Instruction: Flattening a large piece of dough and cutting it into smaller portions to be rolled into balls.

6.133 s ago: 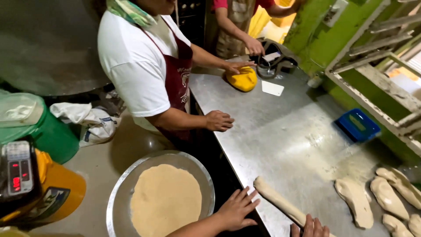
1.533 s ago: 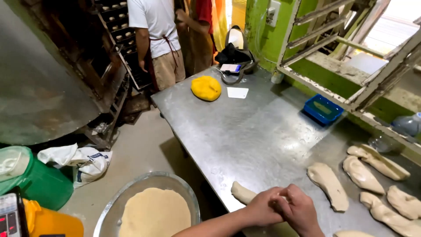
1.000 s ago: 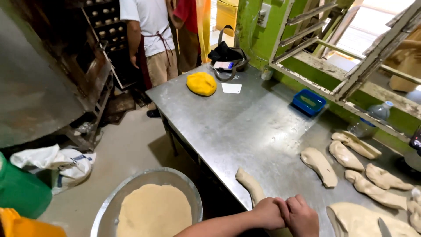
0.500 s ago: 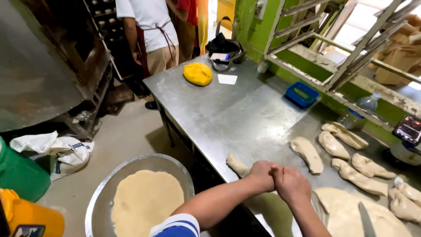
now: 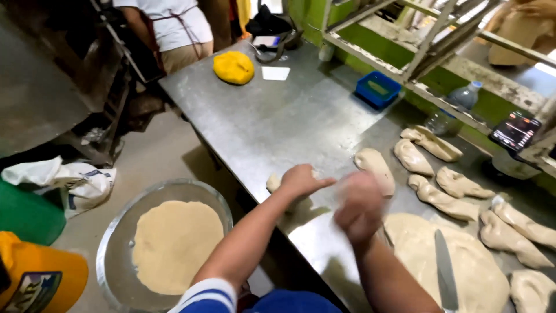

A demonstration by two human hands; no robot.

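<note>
My left hand [image 5: 304, 179] lies over a pale dough roll [image 5: 274, 183] near the front edge of the steel table [image 5: 278, 127], fingers curled on it. My right hand [image 5: 359, 206] hovers just right of it, blurred by motion, so what it grips cannot be made out. Beside my right forearm lies a large flat dough slab [image 5: 417, 243] with a knife [image 5: 445, 269] resting on top. Several shaped dough pieces [image 5: 431, 145] lie in rows at the right.
A yellow dough ball [image 5: 233, 66], a white card [image 5: 275, 73] and a blue tray [image 5: 377, 90] sit at the table's far end, where a person in an apron [image 5: 174, 29] stands. On the floor left stands a metal bowl [image 5: 110, 255] holding flat dough.
My hands were pressed together on the dough roll; now the right hand has come off it toward the right. The view has shifted right and closer to the table.
</note>
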